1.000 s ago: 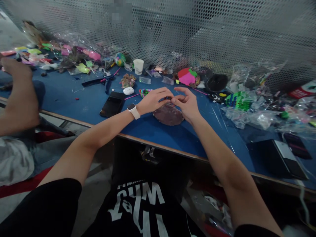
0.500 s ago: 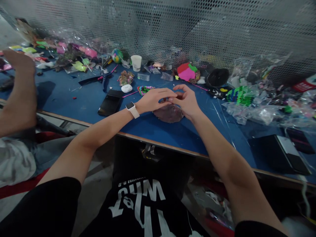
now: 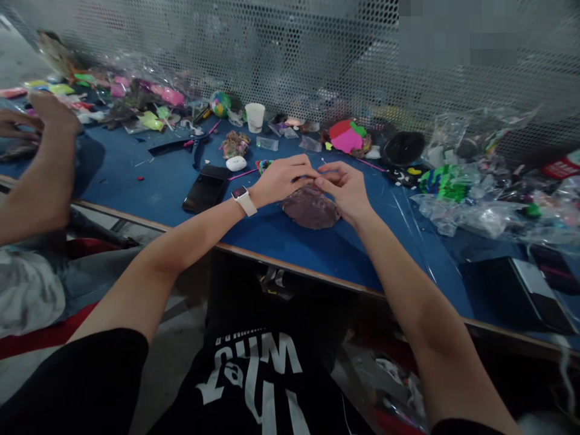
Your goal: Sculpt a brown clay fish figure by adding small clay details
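A rounded brownish-purple clay lump (image 3: 310,210) rests on the blue table under my two hands. My left hand (image 3: 286,178), a pale-banded watch at its wrist, reaches over the lump's upper left side with fingers bent together onto its top. From the right, my right hand (image 3: 347,188) pinches at the lump's upper edge, thumb and fingertips close to the left fingers. Both hands hide the far side of the lump, so whatever small bit lies between the fingertips cannot be made out. Behind my left hand, a multicoloured piece (image 3: 263,166) is partly covered.
To the left lie a black phone (image 3: 206,188), a white earbud case (image 3: 236,163) and dark blue pliers (image 3: 198,147). A paper cup (image 3: 254,117) and a pink-red-green clay piece (image 3: 348,136) stand behind. Plastic bags (image 3: 471,214) crowd the right. Another person's arm (image 3: 49,163) is at far left.
The view has shifted slightly. My hands stay on the clay lump, and my right fingers have come down and closed in. At far left, more of the other person's hands shows.
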### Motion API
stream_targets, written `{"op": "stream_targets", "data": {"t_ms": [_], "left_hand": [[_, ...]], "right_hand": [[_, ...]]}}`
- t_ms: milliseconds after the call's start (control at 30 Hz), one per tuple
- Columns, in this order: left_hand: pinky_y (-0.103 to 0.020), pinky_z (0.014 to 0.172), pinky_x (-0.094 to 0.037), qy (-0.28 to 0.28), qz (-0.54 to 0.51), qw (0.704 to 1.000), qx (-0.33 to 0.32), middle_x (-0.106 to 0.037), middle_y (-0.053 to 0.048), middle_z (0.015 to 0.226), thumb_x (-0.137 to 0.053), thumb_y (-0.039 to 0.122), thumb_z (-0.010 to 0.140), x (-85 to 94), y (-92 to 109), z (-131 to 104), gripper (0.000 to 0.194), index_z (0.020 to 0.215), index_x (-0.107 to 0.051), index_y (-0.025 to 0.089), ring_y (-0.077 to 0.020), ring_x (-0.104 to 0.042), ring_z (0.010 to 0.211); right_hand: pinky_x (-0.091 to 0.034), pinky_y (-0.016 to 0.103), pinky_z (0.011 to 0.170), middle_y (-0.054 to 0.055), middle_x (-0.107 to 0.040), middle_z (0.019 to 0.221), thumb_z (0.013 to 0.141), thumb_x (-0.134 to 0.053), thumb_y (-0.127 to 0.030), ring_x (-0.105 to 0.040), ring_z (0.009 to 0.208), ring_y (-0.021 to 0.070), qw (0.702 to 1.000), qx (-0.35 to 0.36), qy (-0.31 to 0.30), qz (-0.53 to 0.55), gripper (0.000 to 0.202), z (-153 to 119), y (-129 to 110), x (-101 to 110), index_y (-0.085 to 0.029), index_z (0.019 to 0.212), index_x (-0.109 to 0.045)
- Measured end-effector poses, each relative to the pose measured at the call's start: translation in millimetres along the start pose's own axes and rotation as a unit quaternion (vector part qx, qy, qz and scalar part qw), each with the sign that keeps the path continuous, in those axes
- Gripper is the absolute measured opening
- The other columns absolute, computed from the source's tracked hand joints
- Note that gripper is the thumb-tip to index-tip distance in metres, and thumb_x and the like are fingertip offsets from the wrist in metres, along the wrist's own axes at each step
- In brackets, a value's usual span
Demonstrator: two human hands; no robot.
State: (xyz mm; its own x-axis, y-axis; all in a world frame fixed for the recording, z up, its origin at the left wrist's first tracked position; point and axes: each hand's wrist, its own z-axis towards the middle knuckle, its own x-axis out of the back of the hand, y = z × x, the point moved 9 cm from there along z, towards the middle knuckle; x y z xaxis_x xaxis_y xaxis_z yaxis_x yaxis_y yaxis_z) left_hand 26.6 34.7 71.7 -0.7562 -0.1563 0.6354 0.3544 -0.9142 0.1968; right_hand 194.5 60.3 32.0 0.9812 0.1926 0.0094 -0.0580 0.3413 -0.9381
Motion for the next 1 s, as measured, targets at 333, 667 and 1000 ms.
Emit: {"op": "stream_targets", "data": {"t_ms": [333, 667, 1000], "left_hand": [[-0.034, 0.093, -0.062, -0.022, 0.003, 0.997, 0.075, -0.086, -0.010, 0.117, -0.069, 0.031, 0.117, -4.2, -11, -4, 0.017, 0.124, -0.079, 0.020, -0.0230, -0.083, 0.105], [-0.038, 0.094, -0.067, 0.039, -0.034, 0.999, 0.004, -0.079, -0.014, 0.124, -0.057, 0.023, 0.118, 1.2, 9, -1, 0.027, 0.134, -0.078, 0.021, -0.0243, -0.080, 0.112], [-0.038, 0.090, -0.065, 0.017, -0.007, 1.000, -0.021, -0.077, -0.015, 0.133, -0.067, 0.031, 0.117, -8.1, 4, -6, 0.034, 0.149, -0.072, 0.022, -0.0240, -0.079, 0.109]], "right_hand": [[-0.067, 0.036, 0.072, -0.003, -0.081, 0.079, 0.057, -0.116, -0.071, -0.073, 0.069, 0.0186, 0.998, 0.030, 0.042, -0.022, 0.067, 4, 0, 14, -0.031, 0.100, -0.082], [-0.067, 0.041, 0.074, 0.002, -0.084, 0.085, 0.059, -0.110, -0.082, -0.075, 0.073, 0.0221, 0.999, 0.015, 0.034, -0.032, 0.064, -3, -8, 0, -0.029, 0.088, -0.088], [-0.063, 0.036, 0.070, 0.000, -0.079, 0.076, 0.060, -0.113, -0.074, -0.067, 0.067, 0.0170, 0.998, 0.026, 0.050, -0.039, 0.057, -4, -14, 7, -0.028, 0.074, -0.083]]}}
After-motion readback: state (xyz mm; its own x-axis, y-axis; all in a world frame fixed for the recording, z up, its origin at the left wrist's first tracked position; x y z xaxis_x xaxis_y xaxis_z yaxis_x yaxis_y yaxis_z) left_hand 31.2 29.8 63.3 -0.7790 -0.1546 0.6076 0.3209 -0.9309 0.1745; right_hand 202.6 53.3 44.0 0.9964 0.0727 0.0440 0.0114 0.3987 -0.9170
